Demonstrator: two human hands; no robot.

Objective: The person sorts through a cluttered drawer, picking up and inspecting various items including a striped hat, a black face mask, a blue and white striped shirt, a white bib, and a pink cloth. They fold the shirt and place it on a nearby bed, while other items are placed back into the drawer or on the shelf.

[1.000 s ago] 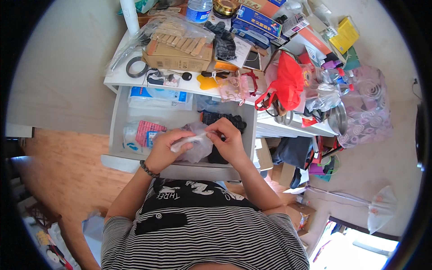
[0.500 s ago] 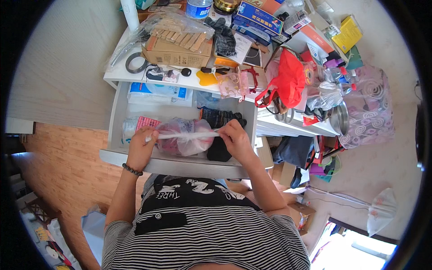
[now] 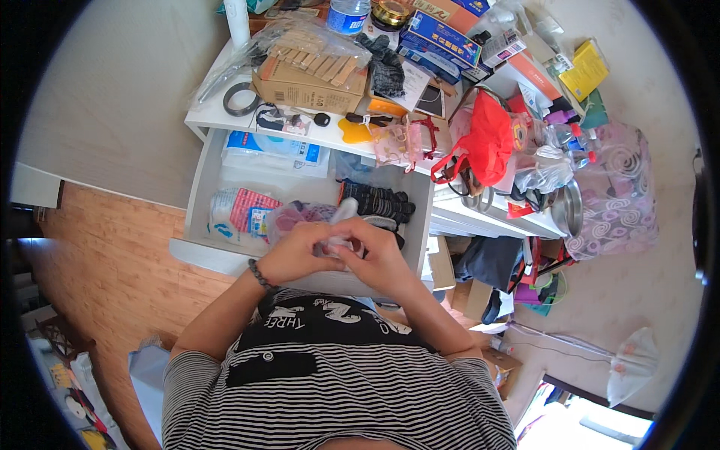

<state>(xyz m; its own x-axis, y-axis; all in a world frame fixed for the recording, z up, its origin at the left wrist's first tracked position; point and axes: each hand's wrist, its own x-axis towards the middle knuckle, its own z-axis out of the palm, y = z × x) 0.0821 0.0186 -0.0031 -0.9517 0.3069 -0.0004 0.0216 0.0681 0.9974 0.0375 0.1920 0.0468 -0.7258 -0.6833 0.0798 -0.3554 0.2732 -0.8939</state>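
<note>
Inside the pulled-out drawer (image 3: pixel 206 169) lies a translucent plastic bag (image 3: pixel 289 219) with pinkish contents. My left hand (image 3: pixel 300 251) and my right hand (image 3: pixel 375 251) meet over its near side, both closed on its gathered, twisted top. A white end of the bag sticks up beyond my right fingers. The exact grip of the fingertips is partly hidden. Left of the bag is a red, white and blue package (image 3: pixel 251 208). Dark ribbed knitwear (image 3: pixel 375 199) lies to its right, and a blue-and-white packet (image 3: pixel 274 150) is at the back of the drawer.
On the cabinet top stand a cardboard box (image 3: pixel 311 90), a tape roll (image 3: pixel 241 99), a water bottle (image 3: pixel 347 15) and several boxes. A red bag (image 3: pixel 484 142) hangs near the right edge, beside a metal pot (image 3: pixel 568 210). Wooden floor (image 3: pixel 112 255) extends at left.
My hands were apart, stretching the bag's ends sideways; now they are together over it, fingers bunched. The view has shifted slightly.
</note>
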